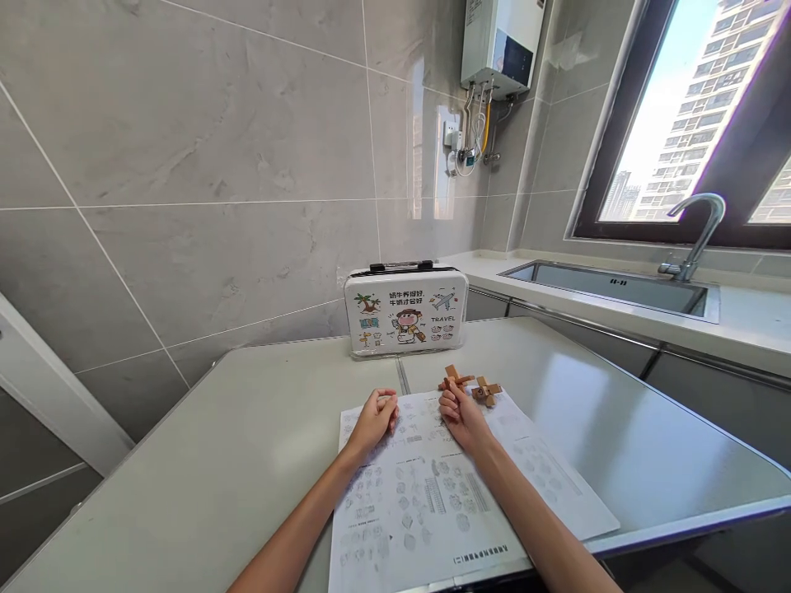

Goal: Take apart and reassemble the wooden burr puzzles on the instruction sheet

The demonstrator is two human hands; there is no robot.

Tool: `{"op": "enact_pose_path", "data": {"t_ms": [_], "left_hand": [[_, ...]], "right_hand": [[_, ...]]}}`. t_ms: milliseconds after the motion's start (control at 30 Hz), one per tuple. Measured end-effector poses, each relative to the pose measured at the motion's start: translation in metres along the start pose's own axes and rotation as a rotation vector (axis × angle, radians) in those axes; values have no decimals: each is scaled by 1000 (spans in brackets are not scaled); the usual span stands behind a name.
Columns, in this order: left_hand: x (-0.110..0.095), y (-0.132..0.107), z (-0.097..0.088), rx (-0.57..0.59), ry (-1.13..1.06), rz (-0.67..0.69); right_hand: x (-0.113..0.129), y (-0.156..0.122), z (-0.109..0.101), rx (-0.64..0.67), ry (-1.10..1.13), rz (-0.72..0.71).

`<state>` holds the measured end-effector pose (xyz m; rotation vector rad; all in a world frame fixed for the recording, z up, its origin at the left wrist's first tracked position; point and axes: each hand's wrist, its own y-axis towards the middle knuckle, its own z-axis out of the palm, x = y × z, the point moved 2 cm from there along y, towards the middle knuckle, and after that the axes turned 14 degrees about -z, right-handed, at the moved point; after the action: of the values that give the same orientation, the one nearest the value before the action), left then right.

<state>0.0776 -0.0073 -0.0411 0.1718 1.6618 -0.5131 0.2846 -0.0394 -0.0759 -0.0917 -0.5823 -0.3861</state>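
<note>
My right hand (463,416) is closed, its thumb and fingertips pinched at the near edge of a small brown wooden block puzzle (453,375) made of crossed pieces. Just right of it lies a second cluster of brown wooden pieces (486,391). My left hand (375,418) rests at the upper left of the printed sheet (426,502), with its fingers curled in and no object showing in them. Both forearms lie across the sheet.
A white case (404,339) with cartoon prints stands upright against the tiled wall, behind the hands, on the pale folding table (247,461). On the right are a counter with a sink (609,284) and a faucet (701,235), below a window.
</note>
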Motion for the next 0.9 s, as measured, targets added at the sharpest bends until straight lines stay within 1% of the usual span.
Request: {"op": "enact_pose_path", "data": {"t_ms": [200,367,500,633,767,900], "left_hand": [[0,1,1,-1,10,7],[-1,0,1,4,17,11],[-1,0,1,3,11,18],[-1,0,2,5,5,22],[1,2,3,15,1,20],[2,3,2,21,8,16]], "right_hand": [[4,5,-3,-67,49,-41],[2,5,-2,-75,24,-52],[-4,-1,5,-29,-48,-33],[-8,-11,15,52,-143,2],[-8,-19,24,121,-220,31],[-6,-22,26,149,-260,43]]}}
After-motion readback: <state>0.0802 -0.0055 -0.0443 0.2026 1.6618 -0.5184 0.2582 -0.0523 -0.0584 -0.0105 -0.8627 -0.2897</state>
